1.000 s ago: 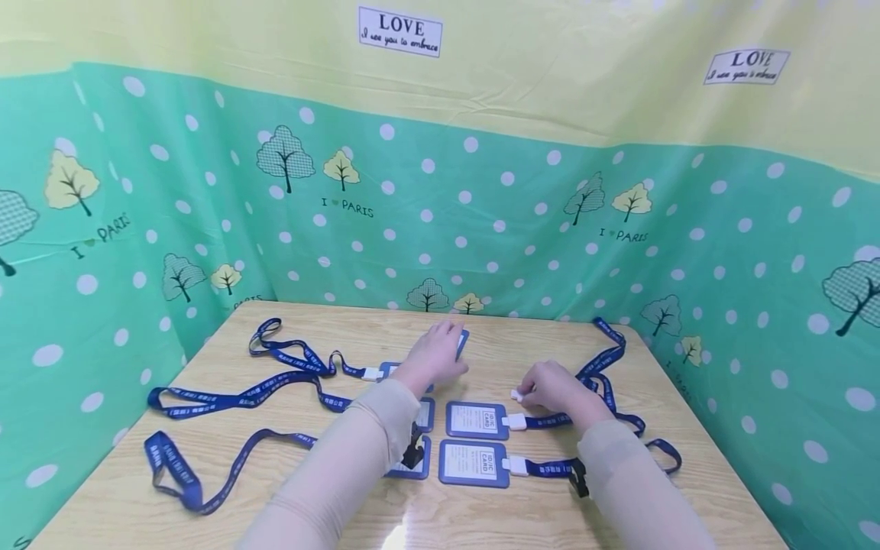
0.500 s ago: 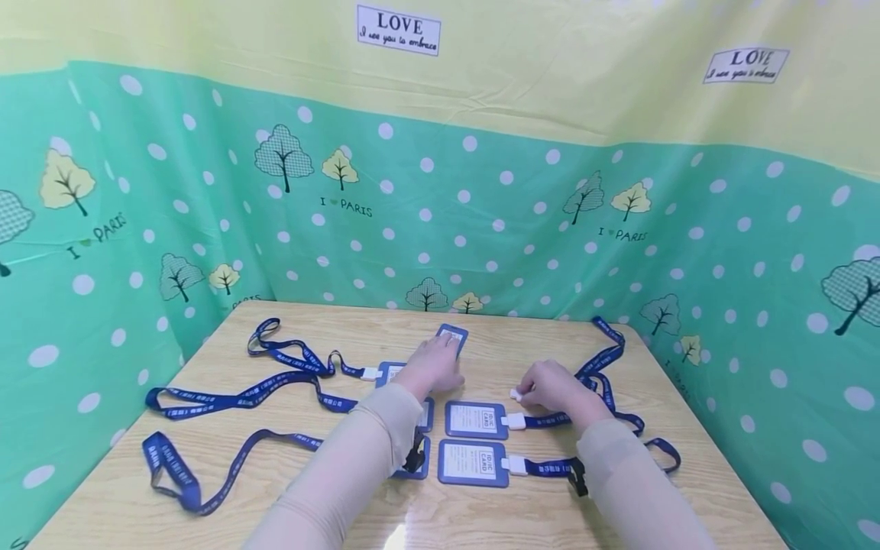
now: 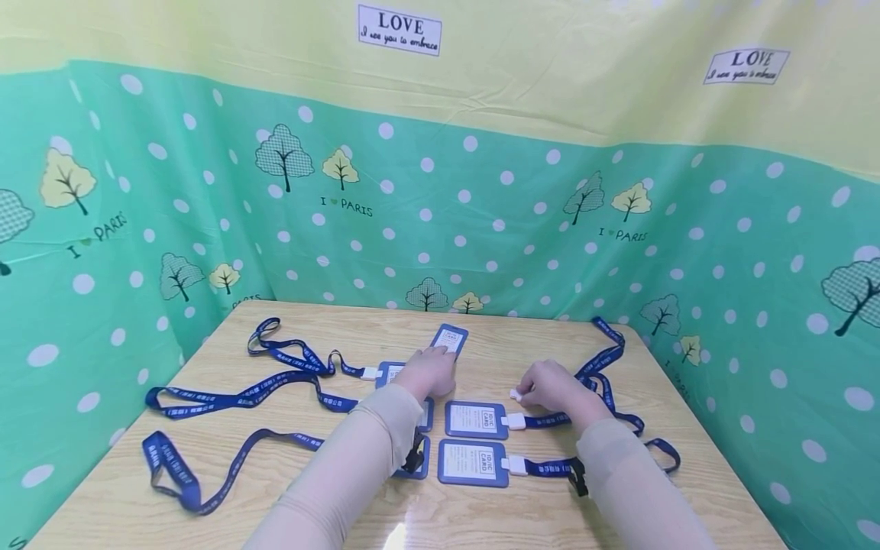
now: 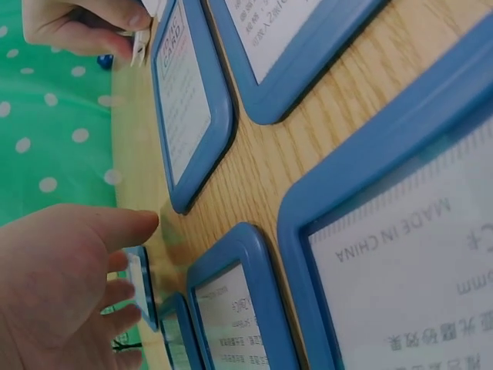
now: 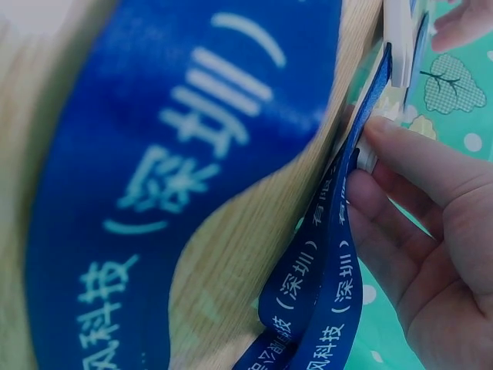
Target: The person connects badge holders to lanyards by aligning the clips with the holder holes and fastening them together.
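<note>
My left hand [image 3: 429, 372] is over the middle of the table, fingertips at the near end of a blue badge holder [image 3: 451, 338] that lies slanted with no strap on it. In the left wrist view, this hand's fingers [image 4: 119, 291] are loosely extended beside that holder; whether they touch it I cannot tell. My right hand [image 3: 552, 384] pinches the white clip [image 5: 367, 159] of a blue lanyard [image 5: 339, 254] between thumb and fingers. Closer in, two badge holders, an upper one [image 3: 477, 420] and a lower one [image 3: 473, 463], are clipped to lanyards running right.
Left of the middle, more badge holders [image 3: 390, 372] lie partly hidden under my left arm. Their lanyards, such as the nearest one [image 3: 237, 466], stretch leftward over the wooden table [image 3: 330, 519]. A green and yellow curtain [image 3: 440, 191] surrounds the back and sides.
My left hand has drawn back slightly toward me, leaving more of the unattached badge holder in sight. That holder now lies a little more slanted. My right hand has stayed in place on the clip.
</note>
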Demonstrator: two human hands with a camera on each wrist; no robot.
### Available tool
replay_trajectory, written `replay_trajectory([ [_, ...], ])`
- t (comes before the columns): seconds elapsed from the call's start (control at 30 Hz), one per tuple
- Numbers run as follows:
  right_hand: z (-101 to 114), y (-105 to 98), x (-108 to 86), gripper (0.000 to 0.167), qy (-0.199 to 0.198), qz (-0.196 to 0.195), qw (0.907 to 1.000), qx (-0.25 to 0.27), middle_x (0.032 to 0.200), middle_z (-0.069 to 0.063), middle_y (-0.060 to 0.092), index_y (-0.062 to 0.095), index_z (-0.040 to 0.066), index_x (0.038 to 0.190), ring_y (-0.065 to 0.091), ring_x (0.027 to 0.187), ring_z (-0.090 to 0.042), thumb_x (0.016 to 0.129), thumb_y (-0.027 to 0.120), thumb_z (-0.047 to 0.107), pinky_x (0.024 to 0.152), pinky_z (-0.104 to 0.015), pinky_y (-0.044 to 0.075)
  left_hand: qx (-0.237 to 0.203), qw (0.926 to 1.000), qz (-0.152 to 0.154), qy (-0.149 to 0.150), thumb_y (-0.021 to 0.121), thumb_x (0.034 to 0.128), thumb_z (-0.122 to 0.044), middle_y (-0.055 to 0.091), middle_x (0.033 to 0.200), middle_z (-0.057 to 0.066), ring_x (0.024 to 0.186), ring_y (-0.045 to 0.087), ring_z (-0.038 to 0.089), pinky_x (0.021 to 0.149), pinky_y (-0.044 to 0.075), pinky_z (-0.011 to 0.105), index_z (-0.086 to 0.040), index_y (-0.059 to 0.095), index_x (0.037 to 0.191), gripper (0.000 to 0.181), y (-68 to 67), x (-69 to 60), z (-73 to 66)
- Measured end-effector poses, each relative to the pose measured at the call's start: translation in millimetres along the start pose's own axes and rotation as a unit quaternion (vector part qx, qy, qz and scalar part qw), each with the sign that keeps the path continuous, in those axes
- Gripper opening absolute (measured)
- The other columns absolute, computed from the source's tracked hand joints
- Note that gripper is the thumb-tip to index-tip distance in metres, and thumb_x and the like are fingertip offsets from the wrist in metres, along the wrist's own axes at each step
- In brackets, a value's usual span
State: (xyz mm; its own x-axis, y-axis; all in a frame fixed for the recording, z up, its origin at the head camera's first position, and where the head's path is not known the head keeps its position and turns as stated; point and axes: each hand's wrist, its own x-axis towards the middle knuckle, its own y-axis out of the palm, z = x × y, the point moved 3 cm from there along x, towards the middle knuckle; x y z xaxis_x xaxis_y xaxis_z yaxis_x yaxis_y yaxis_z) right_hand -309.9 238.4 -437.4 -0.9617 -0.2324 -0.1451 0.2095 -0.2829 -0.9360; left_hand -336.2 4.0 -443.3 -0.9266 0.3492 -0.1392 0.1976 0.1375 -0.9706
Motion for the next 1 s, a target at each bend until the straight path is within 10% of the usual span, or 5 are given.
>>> replay_trajectory([
  [1.0,-0.4,0.9,1.1,0.01,0.004,0.007,0.9999,0.013,0.097,0.003,0.073,0.082,0.017,0.096,0.061,0.084,-0.014,0.087,0.082,0.014,0.087,-0.041,0.056,0.018,0.9992,-0.017,0.032,0.066,0.0953,-0.029,0.055,0.143,0.012,0.125,0.056,0.03,0.108,0.045,0.046,-0.005,0.068,0.129,0.042,0.3,1.9,-0.5],
])
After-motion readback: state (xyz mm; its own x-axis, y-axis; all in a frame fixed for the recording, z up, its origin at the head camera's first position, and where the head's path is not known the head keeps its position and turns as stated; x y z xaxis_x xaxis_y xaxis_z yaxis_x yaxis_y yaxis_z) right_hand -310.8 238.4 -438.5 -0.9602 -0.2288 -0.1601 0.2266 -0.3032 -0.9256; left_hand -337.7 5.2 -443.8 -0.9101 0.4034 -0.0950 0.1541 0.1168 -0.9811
